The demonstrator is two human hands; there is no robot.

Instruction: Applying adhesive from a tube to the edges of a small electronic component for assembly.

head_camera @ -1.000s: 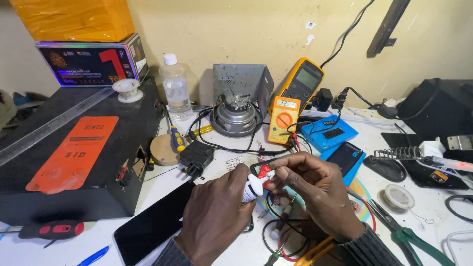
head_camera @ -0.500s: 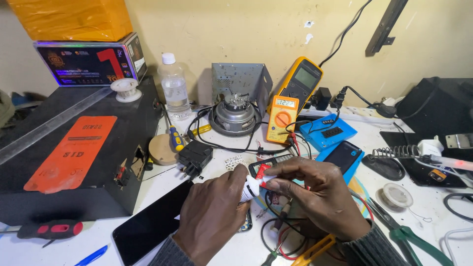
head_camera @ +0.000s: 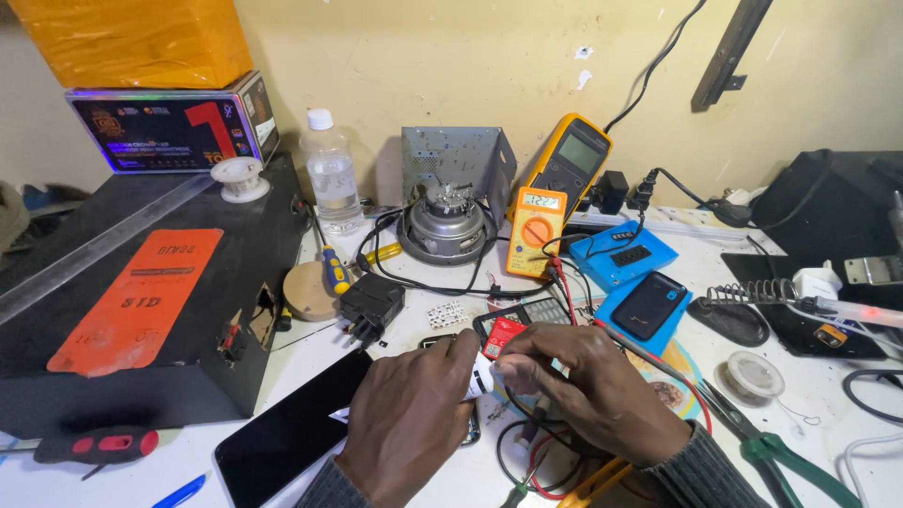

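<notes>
Small white tube (head_camera: 482, 380) over the white table (head_camera: 414, 325), pinched between left hand (head_camera: 409, 423) and right hand (head_camera: 588, 390), fingers closed on it. Just left, dark phone (head_camera: 287, 437); behind, orange multimeter (head_camera: 534, 230).

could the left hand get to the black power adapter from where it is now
Probably yes. The left hand sits just in front of the black power adapter, with only bare white table between them. But its fingers pinch a small white tube with the right hand, so it isn't free.
</notes>
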